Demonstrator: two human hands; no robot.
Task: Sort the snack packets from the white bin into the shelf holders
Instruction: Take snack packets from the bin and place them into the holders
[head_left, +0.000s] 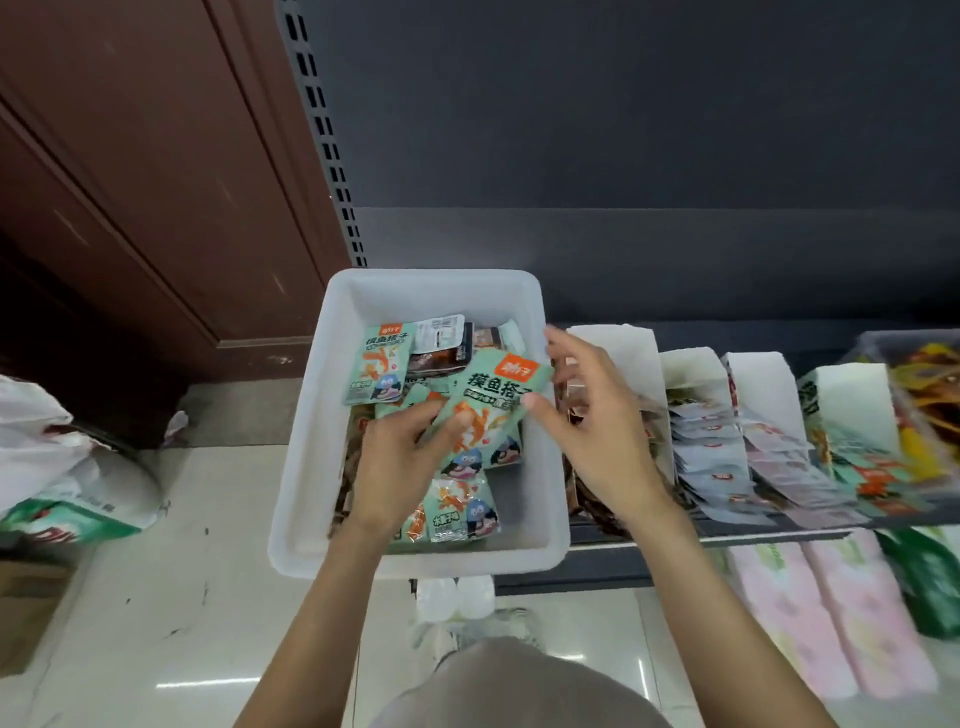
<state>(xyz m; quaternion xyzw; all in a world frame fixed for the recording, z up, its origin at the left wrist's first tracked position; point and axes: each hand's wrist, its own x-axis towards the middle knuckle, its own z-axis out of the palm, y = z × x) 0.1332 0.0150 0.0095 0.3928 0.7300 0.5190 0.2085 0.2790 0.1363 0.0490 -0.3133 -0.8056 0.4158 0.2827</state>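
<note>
Far L on the floor: a white plastic bag (57, 457) w/ green print, slumped by a brown wooden door (130, 171). A grey slotted shelf post (322, 130) runs up just R of the door.

Centre: white bin (306, 441), sitting at the shelf's L end, partly full of snack packets. A mint-green packet (379, 366) lies flat in the back L of the bin; dark brown packets (439, 358) and one white-backed packet sit beside it toward the back. More mint-green packets (462, 506) lie near the front, next to the L wrist.

L hand (400, 457) is inside the bin, fingers curled round the lower edge of the held packet (493, 400), a mint-green one w/ orange logo, tilted and lifted above the pile. R hand (587, 415) is over the bin's R rim, fingers spread and loose, thumb tip touching the held packet's R edge; no real grip that I can see.

R of the bin: a row of white shelf holders (691, 364) on the shelf, side by side. Nearest one has dark packets, next ones pale blue-white packets (711, 462), then mint-green ones further R. Far R: a grey tray (883, 343) w/ yellow-orange packets. Below the shelf, pink wrapped packs (831, 613) lie on the floor.
</note>
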